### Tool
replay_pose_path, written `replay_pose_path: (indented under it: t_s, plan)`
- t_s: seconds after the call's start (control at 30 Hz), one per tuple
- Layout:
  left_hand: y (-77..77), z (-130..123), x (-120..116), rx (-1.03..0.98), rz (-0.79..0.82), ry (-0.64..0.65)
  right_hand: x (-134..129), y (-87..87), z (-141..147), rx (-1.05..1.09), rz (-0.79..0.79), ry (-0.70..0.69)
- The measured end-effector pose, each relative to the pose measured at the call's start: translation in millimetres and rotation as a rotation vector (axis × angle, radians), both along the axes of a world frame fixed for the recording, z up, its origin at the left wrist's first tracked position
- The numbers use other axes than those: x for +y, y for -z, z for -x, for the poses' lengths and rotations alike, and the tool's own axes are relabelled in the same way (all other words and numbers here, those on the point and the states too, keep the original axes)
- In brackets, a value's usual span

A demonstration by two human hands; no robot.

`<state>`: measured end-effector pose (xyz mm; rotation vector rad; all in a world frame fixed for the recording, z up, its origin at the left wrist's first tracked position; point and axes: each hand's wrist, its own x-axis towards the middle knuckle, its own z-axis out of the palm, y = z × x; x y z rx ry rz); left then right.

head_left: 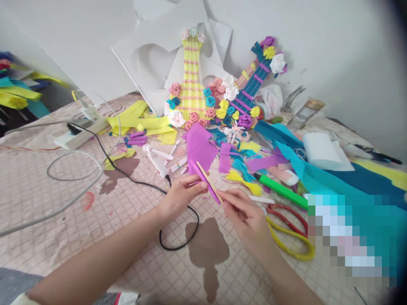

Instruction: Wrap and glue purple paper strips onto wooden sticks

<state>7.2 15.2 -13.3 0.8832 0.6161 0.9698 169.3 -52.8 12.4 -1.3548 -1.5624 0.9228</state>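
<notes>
A thin pale wooden stick (pixel 203 173) with a folded strip of purple paper (pixel 215 195) along it slants between my hands. My left hand (pixel 182 194) pinches its middle between thumb and fingers. Lower down, my right hand (pixel 246 214) grips the near end with its fingertips. Just beyond my hands lies a larger piece of purple crepe paper (pixel 199 146). To the left of it, a white hot glue gun (pixel 156 161) rests on the table with its black cord (pixel 133 183) trailing away.
Two decorated paper guitars, one yellow (pixel 190 91) and one blue (pixel 251 91), lean at the back. Scissors (pixel 291 235) and a green cutter (pixel 282 190) lie at right, near a white roll (pixel 322 150). A power strip (pixel 79 133) sits at left.
</notes>
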Motion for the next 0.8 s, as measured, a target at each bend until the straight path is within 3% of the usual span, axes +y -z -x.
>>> replay_pose_path:
  t_s: [0.8]
  plan:
    - [-3.2, -0.2, -1.2, 0.020, 0.009, 0.007, -1.5, 1.4, 1.8, 0.015, -0.023, 0.013]
